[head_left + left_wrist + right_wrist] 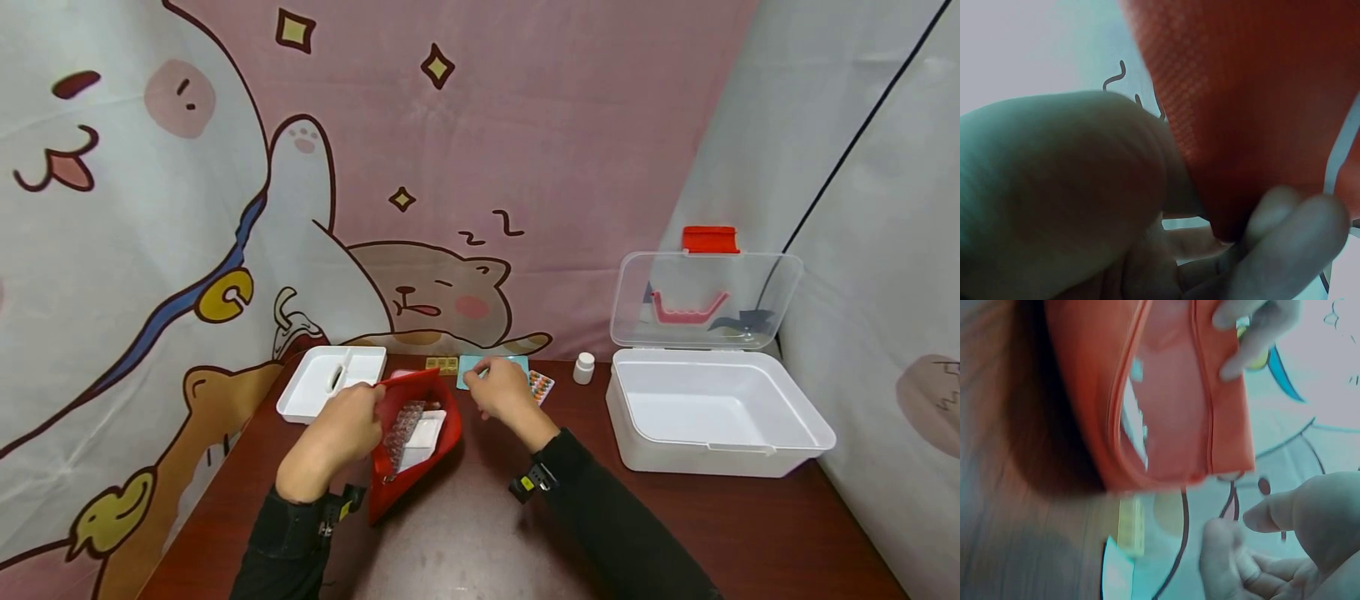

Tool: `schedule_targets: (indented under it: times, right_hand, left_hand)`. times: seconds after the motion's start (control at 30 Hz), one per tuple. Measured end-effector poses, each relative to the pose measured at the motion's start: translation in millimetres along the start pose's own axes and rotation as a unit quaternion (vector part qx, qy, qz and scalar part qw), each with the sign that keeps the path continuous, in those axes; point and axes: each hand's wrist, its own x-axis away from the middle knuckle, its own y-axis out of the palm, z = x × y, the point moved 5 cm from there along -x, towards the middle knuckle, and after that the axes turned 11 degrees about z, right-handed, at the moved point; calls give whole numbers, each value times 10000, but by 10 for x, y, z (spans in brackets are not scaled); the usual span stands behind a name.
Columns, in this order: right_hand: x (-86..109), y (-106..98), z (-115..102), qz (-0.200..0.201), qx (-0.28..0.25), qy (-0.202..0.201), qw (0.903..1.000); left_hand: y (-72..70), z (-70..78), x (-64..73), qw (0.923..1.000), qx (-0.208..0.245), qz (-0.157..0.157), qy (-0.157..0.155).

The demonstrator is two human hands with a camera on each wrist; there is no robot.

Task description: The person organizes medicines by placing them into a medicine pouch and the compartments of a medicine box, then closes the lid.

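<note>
My left hand (339,440) grips the upper edge of a red zip pouch (384,493), holding it tilted with its mouth wide apart. Inside lie a clear, bubbly-looking sheet (402,433) and white packets (424,433). In the left wrist view, thumb and fingers close round a corner of the red fabric (1235,94). Right of the pouch, my right hand (508,397) hovers near a light blue flat packet (517,363) at the table's back. From the right wrist view, its bent fingers (1216,550) stand apart from the thumb with nothing between them.
A small yellow compartment case (442,365) and a colourful blister pack (541,386) flank the blue packet. Behind right stands a white bottle (584,368). A white box (720,458) with its clear lid raised is at right, a white slotted case (307,392) at left.
</note>
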Motion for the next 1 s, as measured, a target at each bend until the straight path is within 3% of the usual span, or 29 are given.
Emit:
schedule_targets:
  times: [0.2,0.53,1.0]
  right_hand:
    - [-176,-146,261,221,784,172,9965]
    - [-408,-243,680,476,1446,263,9880]
    - [-505,-79,1060,496,2114,560,9745]
  left_hand:
    - [-1,-4,-10,10000,22,-26,-64]
    - [2,-16,-8,9999,72,-75,-116]
    - [7,-16,0,9999,45,-67,-122]
